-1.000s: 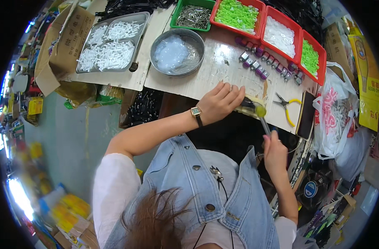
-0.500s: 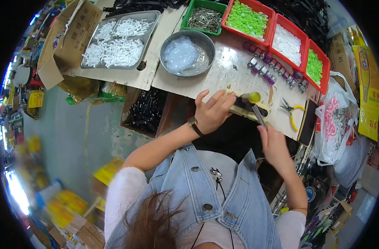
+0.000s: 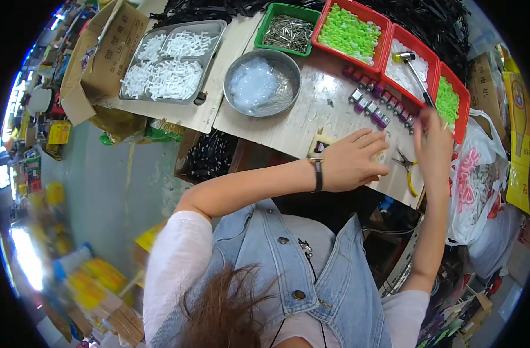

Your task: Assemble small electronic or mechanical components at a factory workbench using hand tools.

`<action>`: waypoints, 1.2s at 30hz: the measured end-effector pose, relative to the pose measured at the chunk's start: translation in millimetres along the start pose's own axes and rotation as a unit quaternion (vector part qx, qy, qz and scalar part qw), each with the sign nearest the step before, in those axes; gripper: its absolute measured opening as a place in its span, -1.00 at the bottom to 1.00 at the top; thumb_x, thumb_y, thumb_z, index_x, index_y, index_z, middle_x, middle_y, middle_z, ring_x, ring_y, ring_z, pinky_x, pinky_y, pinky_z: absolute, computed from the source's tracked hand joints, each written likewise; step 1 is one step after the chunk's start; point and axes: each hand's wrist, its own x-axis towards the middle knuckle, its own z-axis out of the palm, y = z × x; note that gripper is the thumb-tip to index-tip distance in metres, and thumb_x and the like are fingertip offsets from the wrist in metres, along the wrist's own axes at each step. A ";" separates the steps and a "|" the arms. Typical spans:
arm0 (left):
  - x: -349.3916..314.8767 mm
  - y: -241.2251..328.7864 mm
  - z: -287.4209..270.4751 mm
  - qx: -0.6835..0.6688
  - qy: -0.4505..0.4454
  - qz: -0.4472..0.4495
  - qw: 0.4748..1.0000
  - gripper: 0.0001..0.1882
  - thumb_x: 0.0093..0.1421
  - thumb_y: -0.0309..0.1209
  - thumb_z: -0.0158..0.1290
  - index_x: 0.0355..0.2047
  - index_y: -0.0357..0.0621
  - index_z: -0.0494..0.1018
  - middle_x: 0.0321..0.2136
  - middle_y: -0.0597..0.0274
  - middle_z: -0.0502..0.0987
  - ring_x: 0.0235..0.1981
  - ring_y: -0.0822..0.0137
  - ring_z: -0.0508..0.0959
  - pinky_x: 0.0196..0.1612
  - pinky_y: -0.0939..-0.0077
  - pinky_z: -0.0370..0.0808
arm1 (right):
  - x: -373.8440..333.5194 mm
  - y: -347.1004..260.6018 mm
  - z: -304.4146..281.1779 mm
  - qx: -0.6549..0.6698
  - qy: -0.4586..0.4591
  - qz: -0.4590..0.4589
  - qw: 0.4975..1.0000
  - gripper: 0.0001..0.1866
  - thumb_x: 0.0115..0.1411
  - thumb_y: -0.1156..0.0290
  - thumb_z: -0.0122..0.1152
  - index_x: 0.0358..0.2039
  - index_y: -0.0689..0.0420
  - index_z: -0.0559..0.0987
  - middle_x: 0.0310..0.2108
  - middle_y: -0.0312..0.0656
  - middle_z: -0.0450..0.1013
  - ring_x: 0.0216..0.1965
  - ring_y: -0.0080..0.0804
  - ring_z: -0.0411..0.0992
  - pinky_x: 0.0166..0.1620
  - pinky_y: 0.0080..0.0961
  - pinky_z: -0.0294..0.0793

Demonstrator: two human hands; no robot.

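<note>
The person's left hand [image 3: 353, 160] reaches over a pale block [image 3: 316, 142] at the table edge, fingers stretched out and apart, gripping nothing visible. The hammer [image 3: 416, 79] slants across a red bin [image 3: 399, 88] of white pieces, its handle end at the right hand's [image 3: 433, 134] bent fingers; whether they grip it cannot be told.

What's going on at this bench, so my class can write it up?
Someone is working at a table. The left hand is spread over a pale block at its near edge. The right hand is at the handle end of a hammer, whose head is over the white pieces in the middle red tray; how firmly it grips is unclear. Pliers lie between the hands.
</note>
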 end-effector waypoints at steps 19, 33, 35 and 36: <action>-64.3 -26.9 4.5 -0.335 0.447 -0.092 0.824 -0.37 0.35 0.12 -0.27 -0.52 -0.26 0.29 -0.59 0.18 0.33 -0.59 0.40 0.30 -0.50 0.53 0.17 | -47.1 -88.5 -18.8 0.415 -0.152 0.089 0.893 -0.81 0.29 0.52 -0.03 -0.11 0.26 0.43 -0.41 -0.06 0.35 -0.37 -0.17 0.40 -0.25 -0.37 0.37; -113.0 28.3 -73.1 -0.175 0.406 -0.250 0.862 -0.83 0.18 -0.51 0.13 -0.20 -0.27 0.51 -0.45 0.18 0.46 -0.44 0.35 0.44 -0.32 0.56 0.36 | -34.0 -176.1 -22.7 0.114 -0.072 -0.169 0.976 -0.80 0.01 0.56 0.24 -0.33 0.21 0.43 -0.37 -0.10 0.37 -0.29 -0.13 0.36 -0.21 -0.24 0.39; -118.0 25.7 -74.0 -0.159 0.423 -0.241 0.859 -0.80 0.16 -0.49 0.17 -0.21 -0.27 0.50 -0.45 0.13 0.46 -0.49 0.30 0.43 -0.40 0.53 0.36 | -32.4 -184.2 -22.7 0.119 -0.063 -0.173 0.976 -0.81 0.03 0.55 0.23 -0.35 0.21 0.43 -0.38 -0.10 0.38 -0.29 -0.13 0.37 -0.22 -0.25 0.40; -119.4 25.3 -73.1 -0.164 0.428 -0.243 0.855 -0.80 0.16 -0.49 0.17 -0.21 -0.28 0.50 -0.46 0.13 0.46 -0.49 0.31 0.44 -0.39 0.53 0.37 | -31.7 -187.3 -22.3 0.120 -0.059 -0.176 0.975 -0.82 0.03 0.54 0.23 -0.36 0.20 0.42 -0.39 -0.10 0.38 -0.29 -0.13 0.37 -0.22 -0.25 0.40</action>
